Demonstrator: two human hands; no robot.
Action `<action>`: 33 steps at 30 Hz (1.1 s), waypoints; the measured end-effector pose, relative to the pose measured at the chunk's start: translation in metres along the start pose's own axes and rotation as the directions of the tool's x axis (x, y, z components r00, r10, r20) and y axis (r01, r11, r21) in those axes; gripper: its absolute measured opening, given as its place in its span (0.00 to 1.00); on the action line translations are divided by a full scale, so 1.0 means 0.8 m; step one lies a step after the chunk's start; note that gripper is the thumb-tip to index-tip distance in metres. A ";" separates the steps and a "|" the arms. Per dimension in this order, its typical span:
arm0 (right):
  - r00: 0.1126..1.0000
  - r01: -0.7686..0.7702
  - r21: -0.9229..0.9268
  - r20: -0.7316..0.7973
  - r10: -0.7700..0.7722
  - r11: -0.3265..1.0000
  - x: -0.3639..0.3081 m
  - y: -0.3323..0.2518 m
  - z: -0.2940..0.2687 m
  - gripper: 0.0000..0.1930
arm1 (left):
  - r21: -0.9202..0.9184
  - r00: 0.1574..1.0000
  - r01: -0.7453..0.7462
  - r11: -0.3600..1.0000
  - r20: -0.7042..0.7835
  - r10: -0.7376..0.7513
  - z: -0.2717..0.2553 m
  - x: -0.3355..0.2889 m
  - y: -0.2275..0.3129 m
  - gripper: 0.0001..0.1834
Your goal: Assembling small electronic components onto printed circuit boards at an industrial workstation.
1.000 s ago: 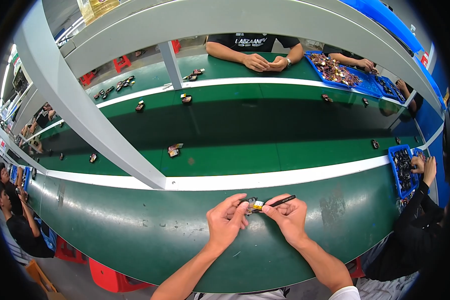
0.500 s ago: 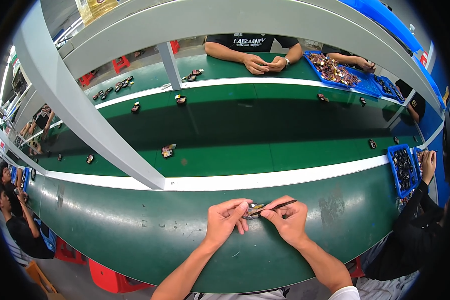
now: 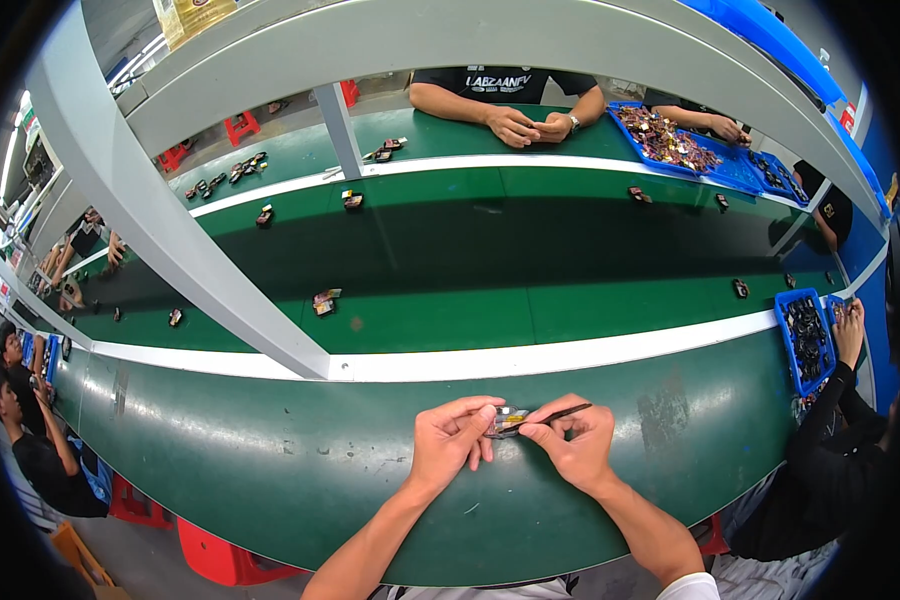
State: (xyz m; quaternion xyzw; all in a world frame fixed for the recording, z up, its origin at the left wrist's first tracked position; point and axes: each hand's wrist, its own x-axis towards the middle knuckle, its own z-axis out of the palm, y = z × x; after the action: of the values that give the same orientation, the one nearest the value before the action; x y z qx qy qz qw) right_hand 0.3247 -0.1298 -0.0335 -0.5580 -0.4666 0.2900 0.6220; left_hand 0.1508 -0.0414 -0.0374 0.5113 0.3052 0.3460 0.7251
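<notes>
Above the green bench top (image 3: 300, 470), my left hand (image 3: 447, 437) pinches a small dark electronic part (image 3: 507, 420) with silvery and yellow patches between thumb and fingers. My right hand (image 3: 573, 440) is closed on a thin dark stick-like tool (image 3: 567, 411), held pen-fashion. One end of the tool points up and right past the fingers; its tip meets the part, though the exact contact is too small to make out. Both hands are close together, the part between them.
Beyond a white rail (image 3: 530, 357) runs a green conveyor belt (image 3: 450, 315) carrying scattered small parts, one being a part with a label (image 3: 325, 301). A grey post (image 3: 185, 230) rises at left. Blue trays (image 3: 805, 340) stand at right. Co-workers sit opposite and at both sides.
The belt's parts have shifted slightly left. Between my hands the small part has tilted, showing more of its silvery and yellow face. My hands have barely moved.
</notes>
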 end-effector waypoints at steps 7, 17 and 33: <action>0.998 -0.060 0.081 0.026 0.058 0.995 0.004 -0.007 -0.001 0.05 | 0.029 1.000 0.002 1.000 0.019 -0.003 -0.004 0.000 0.000 0.11; 0.990 0.139 -0.124 0.004 -0.139 0.982 0.001 -0.008 0.003 0.06 | 0.039 0.996 -0.010 0.999 -0.091 0.014 0.002 -0.001 0.002 0.11; 0.968 0.251 -0.257 0.045 -0.248 0.933 0.004 -0.014 0.001 0.05 | 0.073 0.998 0.042 0.996 0.033 -0.044 -0.004 0.002 0.010 0.13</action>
State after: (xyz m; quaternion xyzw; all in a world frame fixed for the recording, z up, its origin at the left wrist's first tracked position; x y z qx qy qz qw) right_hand 0.3237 -0.1292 -0.0222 -0.5694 -0.5716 0.1481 0.5720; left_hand 0.1479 -0.0369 -0.0308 0.5366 0.3157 0.3101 0.7185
